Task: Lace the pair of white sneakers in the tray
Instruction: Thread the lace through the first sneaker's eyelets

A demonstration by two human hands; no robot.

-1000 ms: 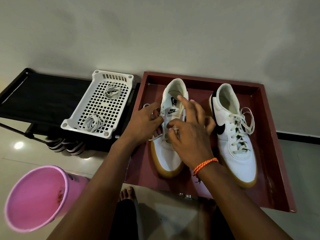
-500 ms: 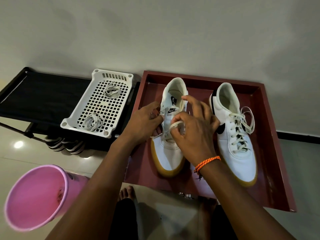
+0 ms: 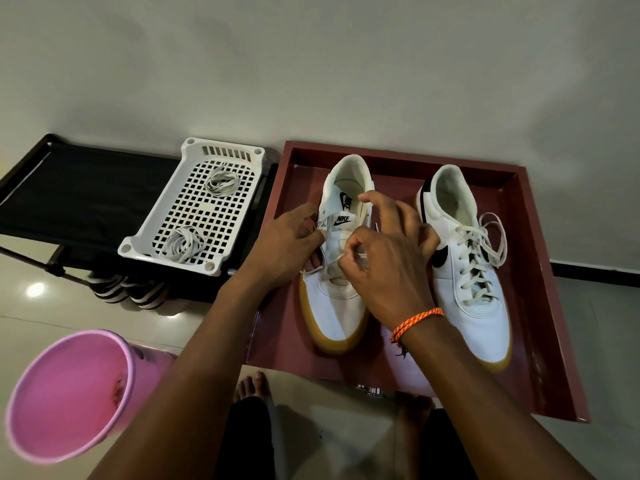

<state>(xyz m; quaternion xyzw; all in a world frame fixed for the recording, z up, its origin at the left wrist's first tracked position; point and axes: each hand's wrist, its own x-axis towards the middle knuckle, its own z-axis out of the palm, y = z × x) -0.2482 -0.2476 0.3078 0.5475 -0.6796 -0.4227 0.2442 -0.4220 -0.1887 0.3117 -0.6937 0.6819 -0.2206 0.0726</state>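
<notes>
Two white leather sneakers with gum soles sit side by side in the dark red tray. The right sneaker is fully laced. On the left sneaker, the left hand grips the eyelet edge, apparently pinching lace there, while the right hand pinches the white lace over the tongue.

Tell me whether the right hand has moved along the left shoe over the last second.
Yes. The right hand has curled in and shifted slightly toward the heel of the left shoe: the fingers that lay straight over its tongue now bend, thumb and forefinger pinching the lace.
</notes>
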